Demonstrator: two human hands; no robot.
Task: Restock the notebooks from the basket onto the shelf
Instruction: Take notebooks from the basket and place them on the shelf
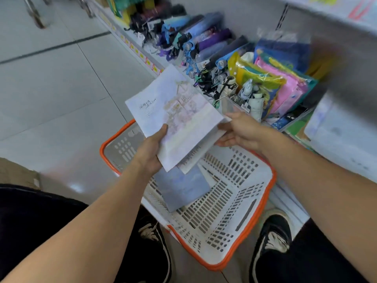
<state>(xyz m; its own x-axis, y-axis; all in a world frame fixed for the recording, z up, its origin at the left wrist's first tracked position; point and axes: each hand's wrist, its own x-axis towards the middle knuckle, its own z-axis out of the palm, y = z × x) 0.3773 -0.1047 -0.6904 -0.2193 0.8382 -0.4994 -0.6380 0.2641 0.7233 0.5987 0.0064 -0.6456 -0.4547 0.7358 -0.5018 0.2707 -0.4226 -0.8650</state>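
Observation:
A small stack of pale notebooks [175,115] with a sketched building on the top cover is held above the basket. My left hand [151,152] grips its near left edge, thumb on the cover. My right hand [238,131] holds the stack's right side, fingers under and beside it. Below, a white basket with an orange rim [271,180] stands on the floor between my feet. A blue-grey notebook [183,188] lies inside it. The low shelf [142,52] runs along the right.
The shelf carries rows of folded umbrellas [204,39] and coloured plastic pouches [281,84]. A white stack [342,127] sits at the right edge. Tiled floor [61,78] spreads to the left. My black shoes [273,240] flank the basket.

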